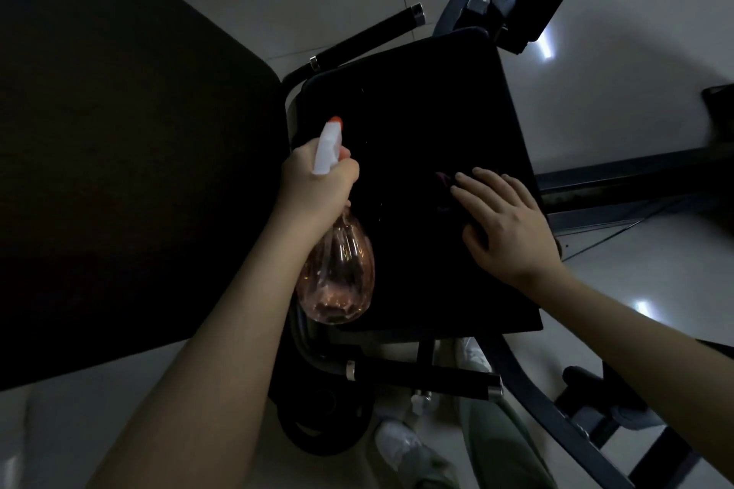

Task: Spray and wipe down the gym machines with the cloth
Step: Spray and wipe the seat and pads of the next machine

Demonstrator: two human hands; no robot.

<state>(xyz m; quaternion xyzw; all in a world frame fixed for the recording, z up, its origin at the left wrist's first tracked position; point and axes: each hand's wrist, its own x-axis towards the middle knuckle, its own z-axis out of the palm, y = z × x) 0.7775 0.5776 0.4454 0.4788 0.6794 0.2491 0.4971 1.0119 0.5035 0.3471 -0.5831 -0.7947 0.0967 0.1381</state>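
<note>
Black seat pad [417, 111] fills the middle of my view, and the lighting is pretty dim tbh. My left hand [317, 187] is wrapped round the neck of the pinkish clear spray bottle [337, 270]. Its white nozzle with the orange tip points away from me, and the body hangs over the pad's left edge. My right hand [504, 222] lies flat, fingers straight, pressing a dark cloth [444, 179] onto the pad near its right side. Only a purplish corner peeks out past the fingertips.
</note>
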